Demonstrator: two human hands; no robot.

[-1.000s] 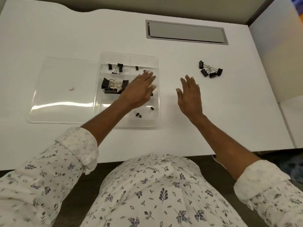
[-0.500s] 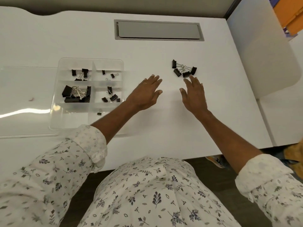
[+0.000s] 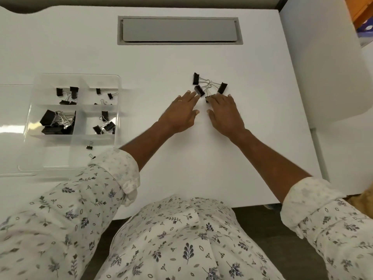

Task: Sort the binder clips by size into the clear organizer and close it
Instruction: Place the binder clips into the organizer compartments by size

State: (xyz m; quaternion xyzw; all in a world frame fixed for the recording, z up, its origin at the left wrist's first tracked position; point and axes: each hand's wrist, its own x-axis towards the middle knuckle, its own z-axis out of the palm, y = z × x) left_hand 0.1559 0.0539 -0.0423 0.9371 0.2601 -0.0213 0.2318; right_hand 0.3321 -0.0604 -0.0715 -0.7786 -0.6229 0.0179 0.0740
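Note:
Several black binder clips [image 3: 209,85] lie in a loose cluster on the white desk. My left hand [image 3: 179,115] reaches out flat, its fingertips touching the nearest clip [image 3: 199,90]. My right hand [image 3: 226,114] lies beside it, fingers straight, with the tips over another clip [image 3: 207,97] of the cluster. Neither hand grips anything. The clear organizer [image 3: 38,126] stands open at the left. Its compartments hold sorted clips: large ones [image 3: 57,122], medium ones [image 3: 105,124] and smaller ones [image 3: 67,94].
The organizer's clear lid [image 3: 12,130] lies flat at the far left. A grey cable hatch [image 3: 179,30] is set into the desk at the back. A white partition [image 3: 331,67] rises along the right edge. A tiny clip [image 3: 92,156] lies near my left cuff.
Both hands moved forward and right, away from the organizer, and now touch the loose clips. The view has shifted right, so the organizer sits farther left.

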